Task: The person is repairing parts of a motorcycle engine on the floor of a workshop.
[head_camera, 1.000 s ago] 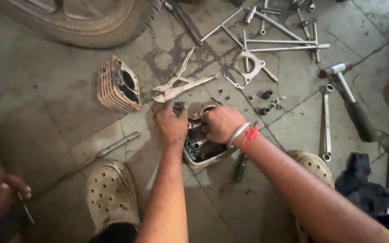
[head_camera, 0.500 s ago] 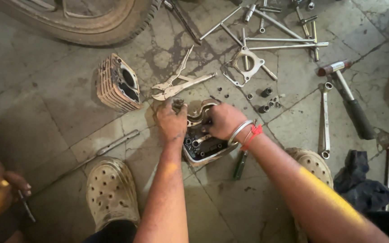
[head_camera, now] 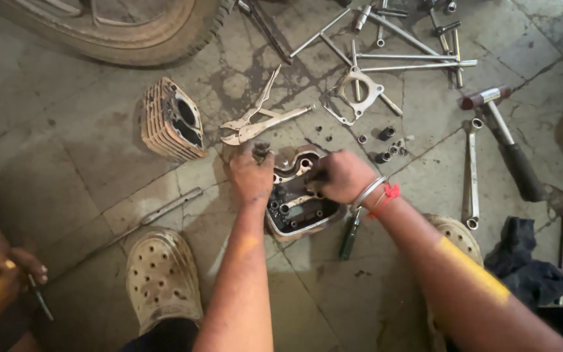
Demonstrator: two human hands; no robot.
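A greasy metal engine cylinder head [head_camera: 298, 208] lies on the stone floor between my feet. My left hand [head_camera: 250, 176] grips its upper left edge, thumb beside a dark stud. Over the part's upper right side, my right hand [head_camera: 341, 176] is closed, fingers pressed into the valve area; whether it holds a small tool is hidden. A bangle and red thread circle that wrist. A green-handled screwdriver [head_camera: 348, 234] rests under my right forearm.
A finned cylinder block [head_camera: 171, 120], locking pliers [head_camera: 262, 120], a gasket [head_camera: 356, 94], sockets, long bars, a spanner [head_camera: 472, 173] and a hammer [head_camera: 506, 140] lie around. A tyre [head_camera: 118, 29] sits at top left. Another person's hand [head_camera: 8, 261] holds a thin tool at left.
My right hand has slid slightly right and down over the cylinder head. The left hand stays on its edge.
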